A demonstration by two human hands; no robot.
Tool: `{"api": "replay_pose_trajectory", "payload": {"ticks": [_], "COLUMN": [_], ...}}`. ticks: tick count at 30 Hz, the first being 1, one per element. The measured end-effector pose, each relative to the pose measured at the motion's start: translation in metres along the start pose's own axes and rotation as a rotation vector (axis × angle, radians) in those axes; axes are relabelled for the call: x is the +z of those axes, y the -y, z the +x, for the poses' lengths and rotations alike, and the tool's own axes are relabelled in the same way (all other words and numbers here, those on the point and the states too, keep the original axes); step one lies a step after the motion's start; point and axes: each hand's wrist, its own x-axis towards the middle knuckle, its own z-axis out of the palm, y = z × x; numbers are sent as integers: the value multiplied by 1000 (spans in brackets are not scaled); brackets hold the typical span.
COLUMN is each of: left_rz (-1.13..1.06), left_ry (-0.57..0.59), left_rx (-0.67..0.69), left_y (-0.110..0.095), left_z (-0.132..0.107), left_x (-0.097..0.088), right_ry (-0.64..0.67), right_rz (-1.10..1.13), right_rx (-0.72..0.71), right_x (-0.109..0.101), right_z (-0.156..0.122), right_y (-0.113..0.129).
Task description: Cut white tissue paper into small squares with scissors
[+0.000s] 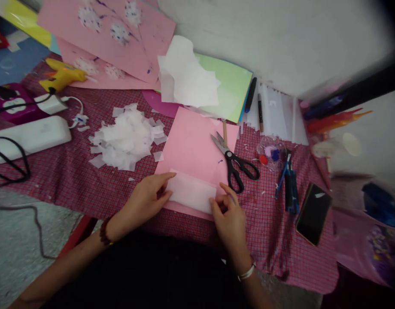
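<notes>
A folded strip of thin white paper point(191, 191) lies across the lower part of a pink sheet point(194, 141). My left hand point(150, 193) has its thumb and forefinger closed at the strip's left end. At the right end, my right hand point(228, 210) grips the strip's edge, its forefinger stretched toward the pink sheet. Open-bladed scissors with black handles point(234, 161) rest on the pink sheet's right side, just beyond my right hand. Left of the sheet is a heap of small cut white paper pieces point(125, 137).
Larger white paper sheets point(191, 77) lie on green paper point(239, 81) at the back. A yellow glue gun point(64, 76) and white power strip point(33, 135) with cables sit left. Rightward are paint pots point(271, 153), a brush point(283, 176) and a phone point(313, 213). A wall stands behind.
</notes>
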Motion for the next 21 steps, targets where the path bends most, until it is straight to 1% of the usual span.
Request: {"api": "replay_pose_trajectory", "payload": {"ticks": [5, 10, 17, 21], "left_rz": [-14, -34, -9, 23], "left_ry": [-33, -53, -56, -49], "left_rx": [1, -9, -65, -83], "left_y": [3, 4, 3, 2], "left_z": [-1, 2, 8, 10], "left_x": [1, 0, -1, -1], "right_ry": [0, -35, -14, -6], "right_rz": [-56, -75, -119, -134], "right_rx": [-9, -48, 1, -6], "right_x": [5, 7, 11, 12], "right_z": [-3, -3, 5, 6], "right_y": [-3, -1, 1, 2]}}
